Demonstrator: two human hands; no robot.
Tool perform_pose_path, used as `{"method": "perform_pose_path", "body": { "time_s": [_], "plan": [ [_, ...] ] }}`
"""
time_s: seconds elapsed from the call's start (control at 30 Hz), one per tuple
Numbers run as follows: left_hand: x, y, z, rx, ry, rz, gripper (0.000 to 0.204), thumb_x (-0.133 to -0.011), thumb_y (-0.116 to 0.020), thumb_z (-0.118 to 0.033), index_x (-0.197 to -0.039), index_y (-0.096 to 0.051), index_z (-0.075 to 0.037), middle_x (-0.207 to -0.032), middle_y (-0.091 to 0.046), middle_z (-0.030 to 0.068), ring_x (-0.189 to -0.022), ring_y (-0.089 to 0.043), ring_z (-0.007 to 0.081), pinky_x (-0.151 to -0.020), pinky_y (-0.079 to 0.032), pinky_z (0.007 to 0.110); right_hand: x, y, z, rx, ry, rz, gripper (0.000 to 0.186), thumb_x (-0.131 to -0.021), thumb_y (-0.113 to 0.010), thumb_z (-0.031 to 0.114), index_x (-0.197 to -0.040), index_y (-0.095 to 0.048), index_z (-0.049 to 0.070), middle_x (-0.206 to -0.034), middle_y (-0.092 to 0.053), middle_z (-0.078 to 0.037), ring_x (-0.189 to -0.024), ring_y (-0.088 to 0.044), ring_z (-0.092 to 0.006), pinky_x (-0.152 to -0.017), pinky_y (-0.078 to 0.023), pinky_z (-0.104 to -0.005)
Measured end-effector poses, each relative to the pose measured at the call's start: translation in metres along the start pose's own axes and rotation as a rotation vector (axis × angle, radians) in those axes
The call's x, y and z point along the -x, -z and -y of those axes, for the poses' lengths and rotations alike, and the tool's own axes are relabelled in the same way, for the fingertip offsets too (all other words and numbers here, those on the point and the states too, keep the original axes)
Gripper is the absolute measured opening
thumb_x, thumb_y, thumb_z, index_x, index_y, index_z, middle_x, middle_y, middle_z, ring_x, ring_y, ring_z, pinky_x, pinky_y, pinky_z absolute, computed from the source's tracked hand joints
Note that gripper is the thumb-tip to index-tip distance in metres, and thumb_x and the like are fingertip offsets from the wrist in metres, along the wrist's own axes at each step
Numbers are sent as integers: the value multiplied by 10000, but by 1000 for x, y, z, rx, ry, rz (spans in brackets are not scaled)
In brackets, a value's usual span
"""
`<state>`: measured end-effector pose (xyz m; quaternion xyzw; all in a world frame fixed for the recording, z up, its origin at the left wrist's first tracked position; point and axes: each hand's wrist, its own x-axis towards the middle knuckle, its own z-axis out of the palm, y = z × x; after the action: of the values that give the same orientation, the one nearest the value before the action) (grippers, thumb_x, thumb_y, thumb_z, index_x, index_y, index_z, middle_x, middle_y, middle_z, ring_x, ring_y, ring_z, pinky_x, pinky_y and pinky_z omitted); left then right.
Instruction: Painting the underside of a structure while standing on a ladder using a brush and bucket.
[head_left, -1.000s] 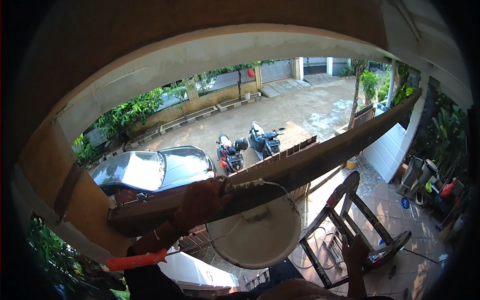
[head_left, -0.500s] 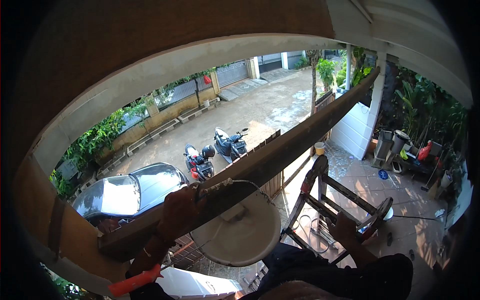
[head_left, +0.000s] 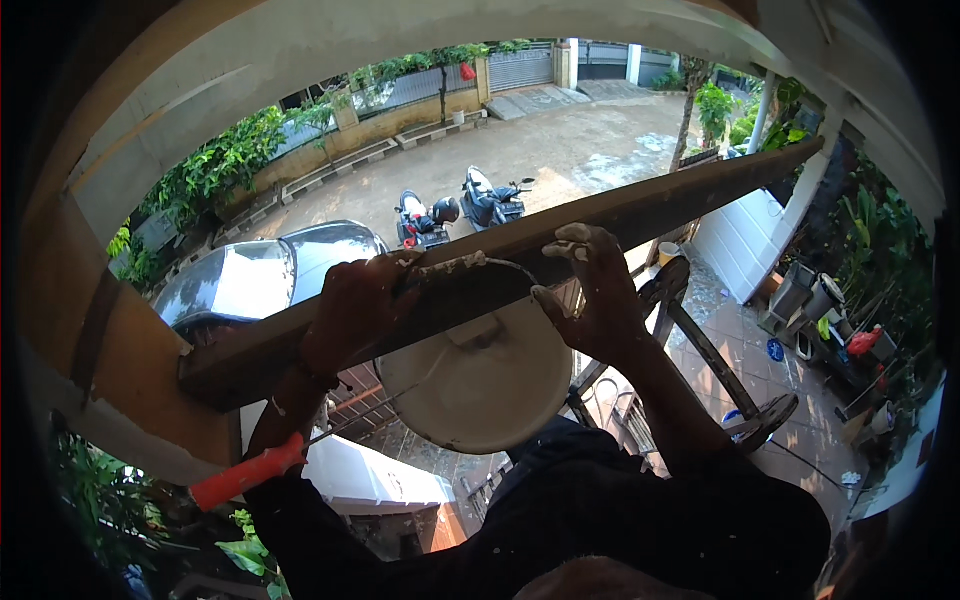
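My left hand (head_left: 355,305) is closed on the bucket's crusted wire handle (head_left: 452,263) at the dark beam (head_left: 720,185). Below it hangs a round pale bucket (head_left: 470,390) with creamy material inside. My right hand (head_left: 600,300) is raised at the beam beside the handle's right end, fingers bent but apart, with pale smears on the tips; whether they touch the beam is unclear. A red-handled tool (head_left: 245,470) with a thin metal rod lies across my left forearm, the rod reaching toward the bucket.
A ladder (head_left: 705,355) stands below on the right, near cluttered bins (head_left: 800,290) on the tiled floor. An orange wall post (head_left: 140,360) meets the beam at the left. Beyond the beam are a car (head_left: 225,285) and two scooters (head_left: 485,205) on the road.
My right hand has risen from the ladder to the beam beside the bucket's handle. My left hand stays on the handle, while the whole view has shifted.
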<state>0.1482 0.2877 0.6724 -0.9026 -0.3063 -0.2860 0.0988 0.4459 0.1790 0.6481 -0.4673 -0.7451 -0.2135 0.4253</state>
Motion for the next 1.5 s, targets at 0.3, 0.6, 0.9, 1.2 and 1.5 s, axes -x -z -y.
{"method": "perform_pose_path", "body": {
  "time_s": [0.3,0.6,0.9,1.2,1.5],
  "plan": [
    [5,11,-8,65,81,49,406,-802,-759,-331,-1128,-704,-95,-809,-684,129,-740,-684,327,-668,-547,405,-64,-77,10,-111,444,253,200,-903,-661,207,-971,-601,28,-1019,-589,-131,-948,-652,-282,-761,-537,-397],
    [132,48,23,-180,413,-410,482,-899,-715,-301,-1302,-621,-54,-1282,-633,180,-1245,-553,352,-1075,-414,463,-63,-85,25,22,567,196,257,-833,-658,159,-1033,-583,16,-996,-604,-115,-887,-676,-226,-634,-548,-321],
    [319,-40,-106,-409,911,-1228,612,-953,-600,-550,-1151,-630,28,-1038,-704,167,-898,-694,295,-791,-575,407,-72,-116,45,-119,625,166,199,-877,-652,212,-947,-586,38,-895,-573,-86,-767,-655,-208,-618,-538,-339],
    [153,59,-139,-146,664,-767,244,-941,-646,-171,-1122,-614,-9,-987,-663,134,-833,-651,267,-805,-514,384,-80,-107,43,-143,467,306,277,-935,-664,297,-975,-592,33,-818,-626,-106,-634,-672,-261,-543,-522,-376],
    [43,35,-4,-31,412,167,464,-919,-624,-369,-1258,-606,-53,-1074,-660,217,-1032,-634,376,-928,-494,485,-89,-114,50,-162,459,265,243,-942,-652,315,-956,-616,75,-816,-664,-98,-622,-674,-278,-550,-519,-389]
  ]
}}
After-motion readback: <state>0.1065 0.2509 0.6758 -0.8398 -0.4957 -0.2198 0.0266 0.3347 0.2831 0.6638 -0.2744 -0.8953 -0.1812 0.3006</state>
